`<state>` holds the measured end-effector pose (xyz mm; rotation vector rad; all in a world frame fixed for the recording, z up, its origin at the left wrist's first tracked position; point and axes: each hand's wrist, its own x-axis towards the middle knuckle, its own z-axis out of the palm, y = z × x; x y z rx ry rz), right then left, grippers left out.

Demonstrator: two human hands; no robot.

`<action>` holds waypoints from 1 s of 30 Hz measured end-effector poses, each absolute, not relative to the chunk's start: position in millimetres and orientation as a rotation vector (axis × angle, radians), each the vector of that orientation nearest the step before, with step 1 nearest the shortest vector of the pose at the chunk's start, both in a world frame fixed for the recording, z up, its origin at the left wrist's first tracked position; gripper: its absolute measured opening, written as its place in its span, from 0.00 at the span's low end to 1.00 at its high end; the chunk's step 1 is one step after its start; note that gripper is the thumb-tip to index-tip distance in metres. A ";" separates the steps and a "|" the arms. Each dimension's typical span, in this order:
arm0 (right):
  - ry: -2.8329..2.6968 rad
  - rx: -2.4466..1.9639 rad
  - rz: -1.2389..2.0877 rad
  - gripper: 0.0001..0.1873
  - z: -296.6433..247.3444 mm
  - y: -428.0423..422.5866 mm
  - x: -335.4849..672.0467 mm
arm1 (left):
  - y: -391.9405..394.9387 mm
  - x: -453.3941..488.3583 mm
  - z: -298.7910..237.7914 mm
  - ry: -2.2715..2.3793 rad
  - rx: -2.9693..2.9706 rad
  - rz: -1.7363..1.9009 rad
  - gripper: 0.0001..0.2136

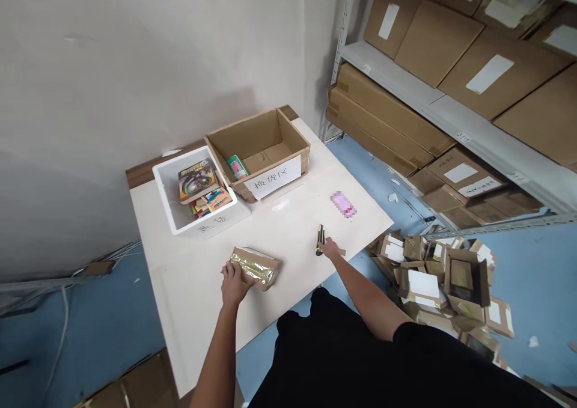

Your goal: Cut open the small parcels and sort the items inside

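My left hand (235,282) grips the left end of a small cardboard box (261,264) wrapped in shiny clear tape, its thumb along the near side. The box lies on the white table (288,303). Farther right, my right hand (332,249) has its fingers at the lower part of a black and yellow-green utility knife (320,237). The fingertips are small in view, but they look closed on the handle. Whether the blade is out cannot be seen.
At the table's back stand a white foam box (164,194) with books and a cardboard bin (295,143) holding a green-pink tube (237,166). A blurred pink item (344,204) lies right. Shelves (428,92) of cartons and a pile of opened boxes (451,288) are beyond.
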<state>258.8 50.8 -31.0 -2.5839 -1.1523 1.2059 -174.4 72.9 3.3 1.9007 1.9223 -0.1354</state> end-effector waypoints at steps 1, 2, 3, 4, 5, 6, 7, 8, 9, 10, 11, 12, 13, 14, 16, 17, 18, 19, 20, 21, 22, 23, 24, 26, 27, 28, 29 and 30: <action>-1.126 -2.589 1.236 0.24 -34.9 51.8 258.7 | 69.3 -172.0 7.4 1.961 1.855 -0.143 0.50; -1.111 -2.594 1.256 0.22 -37.8 53.5 255.7 | 65.3 -168.9 12.1 2.003 1.796 -0.150 0.51; -1.114 -2.590 1.272 0.21 -39.5 56.5 250.3 | 61.3 -165.2 17.2 2.047 1.727 -0.154 0.53; -1.142 -2.561 1.283 0.19 -39.7 60.7 242.4 | 57.5 -161.1 22.2 2.077 1.665 -0.154 0.55; -1.184 -2.511 1.299 0.18 -38.1 66.3 232.1 | 54.1 -157.1 26.7 2.086 1.614 -0.154 0.57; -1.235 -2.445 1.323 0.17 -34.6 73.0 219.2 | 51.5 -153.4 30.5 2.090 1.573 -0.151 0.60; -1.295 -2.357 1.350 0.17 -28.8 80.6 203.5 | 49.5 -150.1 33.5 2.100 1.543 -0.142 0.62; -1.368 -2.249 1.370 0.17 -20.8 88.3 185.2 | 48.1 -147.5 35.7 2.110 1.521 -0.129 0.62; -1.451 -2.133 1.379 0.18 -10.7 95.7 164.4 | 47.2 -145.3 37.0 2.119 1.502 -0.124 0.62; -1.544 -2.000 1.370 0.19 1.0 102.2 142.0 | 46.7 -143.7 37.5 2.130 1.481 -0.121 0.62; -1.659 -1.857 1.333 0.21 13.5 107.3 118.6 | 46.5 -142.5 37.3 2.138 1.458 -0.117 0.62; -1.780 -1.736 1.289 0.23 25.9 110.9 95.4 | 46.4 -141.6 36.6 2.141 1.435 -0.111 0.62; -1.892 -1.632 1.259 0.25 37.1 112.9 73.3 | 46.2 -141.1 35.3 2.139 1.411 -0.099 0.62; -1.990 -1.545 1.218 0.27 46.4 113.3 53.3 | 46.0 -140.9 33.5 2.131 1.388 -0.081 0.62; -2.161 -1.482 1.178 0.29 57.7 110.4 22.7 | 44.7 -141.5 29.2 2.108 1.346 -0.026 0.63; -2.232 -1.490 1.180 0.29 59.6 107.6 12.7 | 43.6 -142.4 26.9 2.092 1.332 0.006 0.63; -2.292 -1.518 1.192 0.29 59.6 104.3 6.2 | 42.3 -143.6 24.7 2.074 1.327 0.040 0.63; -2.341 -1.553 1.203 0.30 58.1 100.8 2.6 | 40.7 -145.2 22.6 2.053 1.335 0.076 0.64; -2.381 -1.591 1.207 0.32 56.0 97.1 1.5 | 39.1 -147.1 20.8 2.026 1.355 0.114 0.65; -2.417 -1.626 1.201 0.36 53.8 93.4 2.1 | 37.4 -149.2 19.4 1.996 1.382 0.152 0.65; -2.456 -1.656 1.187 0.39 52.2 89.7 3.9 | 35.8 -151.4 18.3 1.967 1.407 0.182 0.65; -2.497 -1.685 1.167 0.41 51.6 86.0 6.4 | 34.4 -153.7 17.7 1.944 1.423 0.201 0.64; -2.540 -1.712 1.151 0.43 52.0 82.4 9.2 | 33.2 -155.7 17.3 1.928 1.430 0.208 0.63; -2.608 -1.751 1.124 0.42 55.7 75.0 15.0 | 31.5 -159.2 17.4 1.918 1.430 0.191 0.61; -2.629 -1.755 1.110 0.41 58.5 71.4 17.8 | 31.1 -160.5 17.7 1.921 1.429 0.174 0.61; -2.643 -1.751 1.094 0.41 61.5 67.8 20.8 | 30.7 -161.5 18.0 1.925 1.430 0.155 0.60; -2.656 -1.743 1.077 0.40 64.5 64.3 24.0 | 30.5 -162.2 18.4 1.929 1.433 0.137 0.60; -2.666 -1.741 1.058 0.39 67.4 60.9 27.7 | 30.2 -162.7 18.8 1.935 1.436 0.120 0.60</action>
